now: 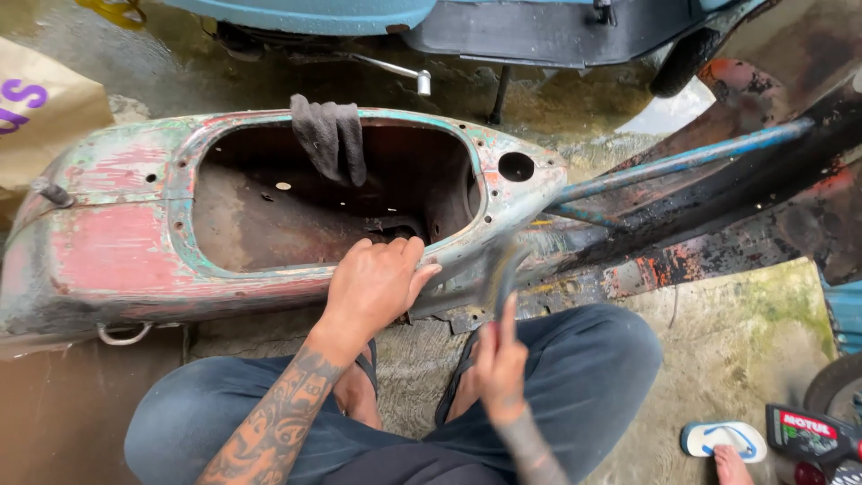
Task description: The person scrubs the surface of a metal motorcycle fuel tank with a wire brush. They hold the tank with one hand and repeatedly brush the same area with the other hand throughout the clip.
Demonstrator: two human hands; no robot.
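Observation:
An old scooter body shell [117, 242] with worn red and teal paint lies on its side in front of me, its big oval opening facing up. My left hand [377, 283] grips the near rim of that opening, fingers curled over the edge. My right hand [500, 359] holds a thin dark tool [501, 274], blurred with motion, against the shell's lower right edge; I cannot tell what kind of tool it is. A dark grey rag [329, 135] hangs over the far rim of the opening. I sit cross-legged in blue jeans.
A rusty frame with a blue tube [682, 162] stretches to the right. A light blue scooter [359, 13] stands behind. A brown paper bag [40, 112] lies far left. At the lower right are another person's foot in a sandal [725, 445] and a dark oil bottle [813, 434].

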